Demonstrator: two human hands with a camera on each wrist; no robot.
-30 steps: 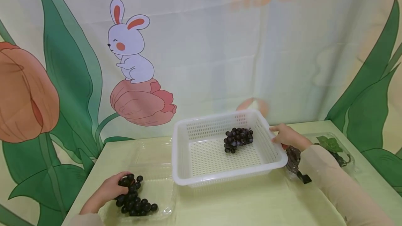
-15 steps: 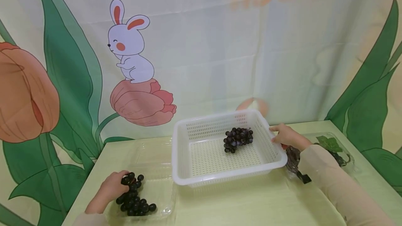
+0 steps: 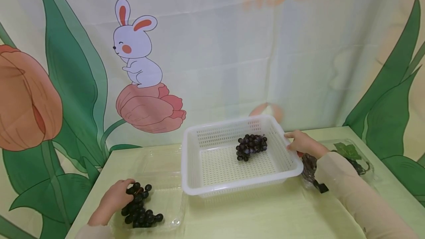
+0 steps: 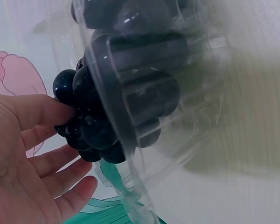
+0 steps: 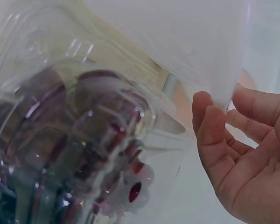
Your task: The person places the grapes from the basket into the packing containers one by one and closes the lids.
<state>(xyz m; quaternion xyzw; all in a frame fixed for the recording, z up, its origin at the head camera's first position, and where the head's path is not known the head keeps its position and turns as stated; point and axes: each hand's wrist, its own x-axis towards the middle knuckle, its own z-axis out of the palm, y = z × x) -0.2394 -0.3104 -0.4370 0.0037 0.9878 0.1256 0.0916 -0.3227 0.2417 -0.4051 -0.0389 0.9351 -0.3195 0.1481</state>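
One black grape bunch (image 3: 134, 210), lying in a clear plastic tray (image 3: 169, 199), long axis running away from the person, far end pinched by the nearer left hand (image 3: 114, 196). One white basket (image 3: 242, 183), right of the bunch, right rim gripped by the right hand (image 3: 304, 144), hands well apart.

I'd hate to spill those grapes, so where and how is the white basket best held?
Probably take the white basket by its short side rims, coming from left and right: they jut outward, and the right hand pinches one.
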